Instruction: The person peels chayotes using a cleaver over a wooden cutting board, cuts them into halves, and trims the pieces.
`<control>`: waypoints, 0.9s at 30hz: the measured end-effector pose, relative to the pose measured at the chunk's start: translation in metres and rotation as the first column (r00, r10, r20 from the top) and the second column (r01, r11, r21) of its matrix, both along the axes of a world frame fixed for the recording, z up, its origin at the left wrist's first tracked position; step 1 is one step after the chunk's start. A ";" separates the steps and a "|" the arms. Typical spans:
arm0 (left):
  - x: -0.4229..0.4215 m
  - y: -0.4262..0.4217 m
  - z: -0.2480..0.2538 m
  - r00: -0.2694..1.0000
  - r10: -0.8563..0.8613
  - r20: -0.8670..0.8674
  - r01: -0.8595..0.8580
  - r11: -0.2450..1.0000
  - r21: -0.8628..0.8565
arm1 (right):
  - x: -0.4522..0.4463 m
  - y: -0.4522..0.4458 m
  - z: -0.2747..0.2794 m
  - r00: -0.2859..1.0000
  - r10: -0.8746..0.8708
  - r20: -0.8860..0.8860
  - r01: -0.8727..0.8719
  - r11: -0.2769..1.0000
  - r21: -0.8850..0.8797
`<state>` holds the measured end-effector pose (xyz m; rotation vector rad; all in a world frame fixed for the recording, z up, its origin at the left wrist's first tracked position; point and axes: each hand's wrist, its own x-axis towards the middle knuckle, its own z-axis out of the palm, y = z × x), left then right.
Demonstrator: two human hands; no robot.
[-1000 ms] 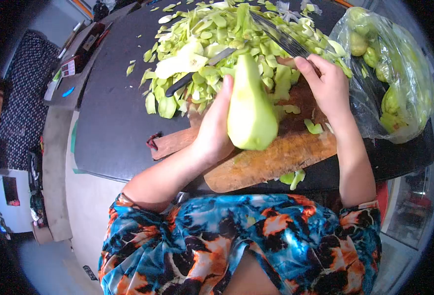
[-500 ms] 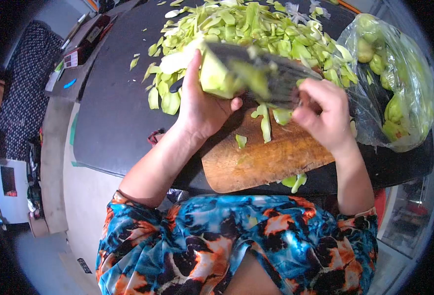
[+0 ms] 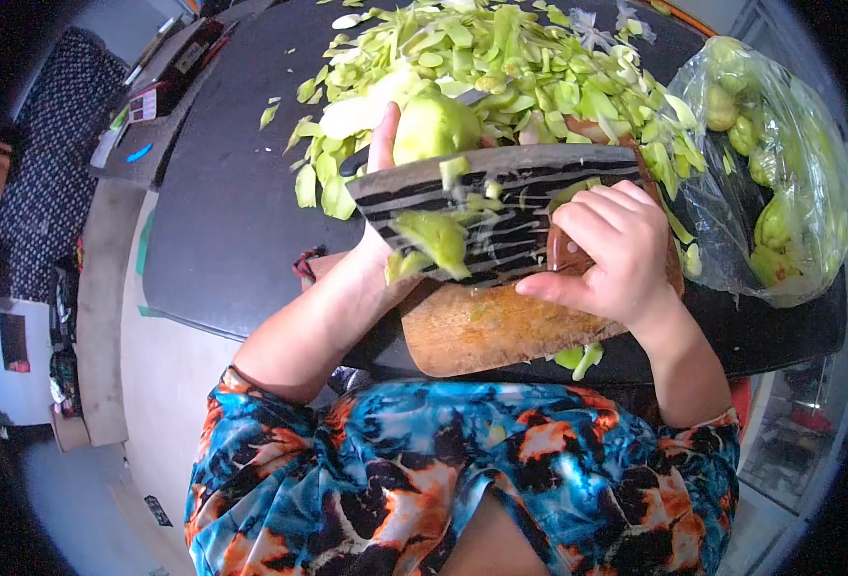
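My left hand (image 3: 382,149) is wrapped round a light green, partly peeled chayote (image 3: 434,125), thumb along its left side. Most of that hand is hidden behind the cleaver (image 3: 501,206). My right hand (image 3: 616,250) grips the cleaver by its brown wooden handle. The broad blade faces me in front of the chayote, its tip end near my left wrist. Bits of green peel (image 3: 434,240) cling to the blade. Below lies a wooden cutting board (image 3: 491,326), partly covered by the blade and my hands.
A large heap of green peelings (image 3: 501,48) spreads over the dark table (image 3: 222,211). To the right lies a clear plastic bag (image 3: 808,192) with several whole chayotes (image 3: 775,230). A few peels (image 3: 582,358) rest by the board's near edge.
The cleaver has swung down and toward me, its blade now turned broadside before my left hand. My left hand still holds the chayote, which shows a different, rounder side.
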<state>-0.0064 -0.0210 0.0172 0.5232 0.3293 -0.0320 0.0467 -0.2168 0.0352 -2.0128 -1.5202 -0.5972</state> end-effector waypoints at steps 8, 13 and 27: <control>0.001 -0.005 -0.002 0.999 0.004 0.050 -0.005 1.000 0.026 | -0.001 0.001 -0.004 0.999 0.008 0.054 -0.009 1.000 0.015; 0.003 -0.004 -0.002 0.996 0.031 0.088 -0.034 0.999 0.034 | -0.001 0.002 -0.004 0.998 -0.039 0.051 0.040 0.999 -0.011; 0.002 -0.002 -0.006 0.966 0.120 0.231 -0.174 0.957 0.233 | 0.023 -0.015 0.009 0.974 -0.207 -0.094 0.209 0.978 0.015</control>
